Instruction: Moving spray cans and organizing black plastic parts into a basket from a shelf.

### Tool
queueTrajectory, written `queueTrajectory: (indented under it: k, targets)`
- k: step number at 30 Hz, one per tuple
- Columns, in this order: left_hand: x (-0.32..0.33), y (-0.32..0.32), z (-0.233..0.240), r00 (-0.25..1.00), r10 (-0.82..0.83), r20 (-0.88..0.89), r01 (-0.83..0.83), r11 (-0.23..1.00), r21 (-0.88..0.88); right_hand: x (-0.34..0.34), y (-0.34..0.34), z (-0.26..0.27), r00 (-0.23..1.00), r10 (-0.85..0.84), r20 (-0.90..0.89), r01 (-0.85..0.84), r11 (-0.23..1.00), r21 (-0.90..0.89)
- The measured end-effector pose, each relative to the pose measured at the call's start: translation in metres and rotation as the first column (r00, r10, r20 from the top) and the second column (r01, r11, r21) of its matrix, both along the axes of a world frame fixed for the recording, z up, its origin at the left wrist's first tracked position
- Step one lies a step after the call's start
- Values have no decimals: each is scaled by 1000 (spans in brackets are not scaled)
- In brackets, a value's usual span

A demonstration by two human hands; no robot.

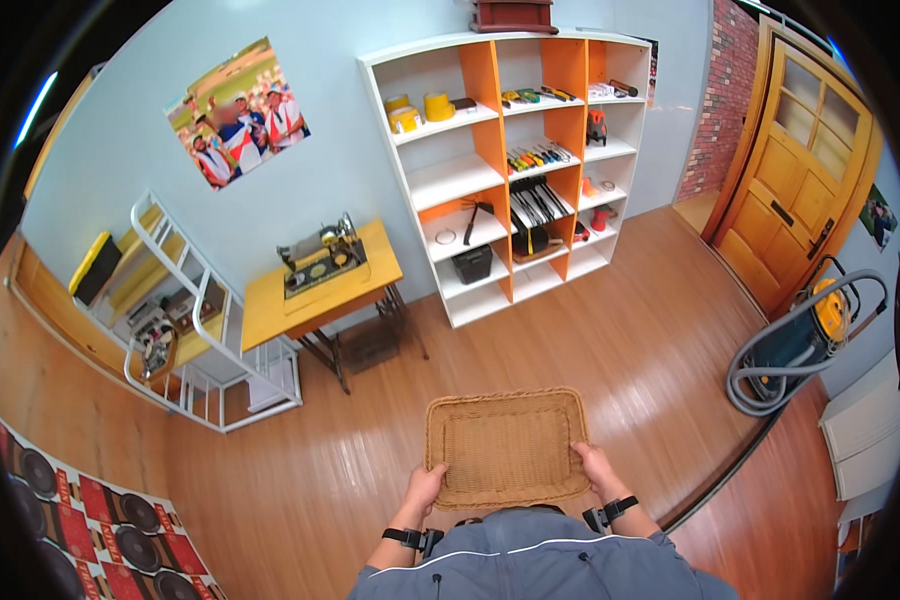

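Observation:
An empty rectangular wicker basket (508,450) is held level in front of my body, above the wooden floor. My left hand (424,486) grips its left rim near the corner closest to me, thumb over the edge. On the opposite short side, my right hand (598,466) clasps the rim, its thumb showing inside the wall. The fingers under the basket are hidden. Both wrists carry black straps with small devices. Ahead stands a white and orange shelf unit (456,177) holding yellow tape rolls (439,106), screwdrivers (532,159) and a black bin (473,264).
A treadle sewing machine (322,251) on a yellow-topped table stands left of the shelves, beside a white metal rack (217,330). To the right are a vacuum cleaner (795,345) with a grey hose and a wooden door (802,165). A dark strip (727,469) crosses the floor.

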State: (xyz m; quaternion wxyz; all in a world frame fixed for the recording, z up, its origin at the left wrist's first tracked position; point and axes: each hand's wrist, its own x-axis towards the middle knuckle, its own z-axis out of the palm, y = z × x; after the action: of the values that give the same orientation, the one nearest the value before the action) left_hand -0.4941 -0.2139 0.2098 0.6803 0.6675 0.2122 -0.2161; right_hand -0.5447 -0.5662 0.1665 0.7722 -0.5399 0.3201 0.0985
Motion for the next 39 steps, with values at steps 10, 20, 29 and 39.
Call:
queueTrajectory:
  k: [10, 20, 29, 39]
  targets:
    - [143, -32, -7, 992, 107, 68, -101, 990, -96, 163, -35, 28, 997, 28, 71, -28, 1000, -5]
    - [323, -30, -17, 997, -73, -38, 50, 905, -423, 294, -47, 12, 987, -161, 13, 158, 981, 112]
    - [495, -54, 34, 935, -353, 9, 310, 808, -500, 428, -54, 76, 947, -293, 131, 286, 956, 71]
    - [571, -80, 15, 1000, -21, 22, 30, 790, -613, 553, -83, 53, 936, -255, 243, 184, 942, 279]
